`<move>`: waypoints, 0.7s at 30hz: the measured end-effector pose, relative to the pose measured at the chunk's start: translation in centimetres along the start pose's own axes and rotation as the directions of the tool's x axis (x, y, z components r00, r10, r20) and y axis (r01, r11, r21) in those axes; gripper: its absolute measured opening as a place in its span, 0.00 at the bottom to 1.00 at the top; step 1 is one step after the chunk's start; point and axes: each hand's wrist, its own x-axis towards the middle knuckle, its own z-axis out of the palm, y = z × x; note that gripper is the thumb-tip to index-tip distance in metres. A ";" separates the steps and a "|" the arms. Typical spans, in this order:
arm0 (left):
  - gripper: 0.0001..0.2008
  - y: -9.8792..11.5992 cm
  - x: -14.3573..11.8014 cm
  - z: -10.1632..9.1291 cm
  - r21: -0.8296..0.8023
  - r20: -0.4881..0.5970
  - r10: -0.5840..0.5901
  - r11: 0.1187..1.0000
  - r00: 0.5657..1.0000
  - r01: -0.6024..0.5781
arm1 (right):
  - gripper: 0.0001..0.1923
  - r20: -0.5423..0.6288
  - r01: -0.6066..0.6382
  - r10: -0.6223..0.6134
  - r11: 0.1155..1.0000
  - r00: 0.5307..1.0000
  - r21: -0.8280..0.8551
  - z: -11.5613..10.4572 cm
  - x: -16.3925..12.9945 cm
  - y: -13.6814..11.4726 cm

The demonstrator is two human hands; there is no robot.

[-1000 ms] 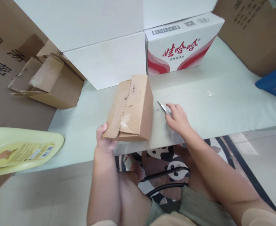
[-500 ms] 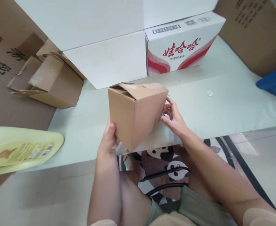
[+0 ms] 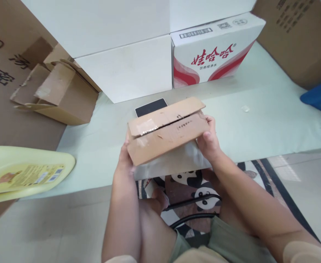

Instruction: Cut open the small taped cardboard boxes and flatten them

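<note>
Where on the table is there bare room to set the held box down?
Bare table lies right of the cardboard box, before the red-printed carton; another patch lies left, near the yellow bottle. Behind, the phone and white boxes crowd it.

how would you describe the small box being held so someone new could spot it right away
Start at the pale table with white cartons stacked at its back. At its near edge, the left hand and right hand grip the ends of a small brown box. Unlike the torn brown box lying at the left, it is held up, with clear tape scraps on its slightly parted top flaps.
</note>
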 end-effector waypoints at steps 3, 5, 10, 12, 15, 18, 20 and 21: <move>0.38 -0.2 -0.1 -0.6 0.082 0.187 0.061 0.994 0.981 -0.077 | 0.39 0.000 0.051 -0.051 0.998 0.999 0.022 0.0 -0.2 -0.3; 0.46 -0.3 0.3 -1.1 0.195 0.258 0.145 0.961 0.955 -0.198 | 0.37 -0.001 0.066 -0.066 0.998 0.998 -0.022 -0.2 -0.4 -0.6; 0.47 -0.1 0.9 -1.4 0.268 0.276 0.279 0.897 0.920 -0.353 | 0.21 0.026 0.159 -0.156 0.971 0.987 -0.177 -0.6 -0.4 -1.4; 0.40 0.4 0.6 -1.0 0.284 0.190 0.278 0.902 0.942 -0.324 | 0.22 0.054 0.190 -0.183 0.963 0.982 -0.192 -0.6 -0.4 -1.8; 0.31 1.4 -0.1 -0.2 0.345 0.057 0.247 0.904 0.967 -0.252 | 0.20 0.106 0.167 -0.159 0.984 0.981 -0.069 -0.2 -0.5 -2.6; 0.24 2.1 -0.4 0.2 0.323 -0.119 0.228 0.929 0.966 -0.180 | 0.27 0.131 0.073 -0.089 0.989 0.987 0.125 0.2 -0.7 -3.5; 0.23 2.2 -0.1 0.0 0.260 -0.236 0.236 0.950 0.943 -0.173 | 0.32 0.088 0.021 -0.039 0.980 0.995 0.196 0.3 -0.7 -3.9; 0.22 2.2 0.1 -0.3 0.224 -0.277 0.243 0.957 0.929 -0.184 | 0.30 0.039 0.003 -0.011 0.981 0.999 0.195 0.2 -0.6 -3.9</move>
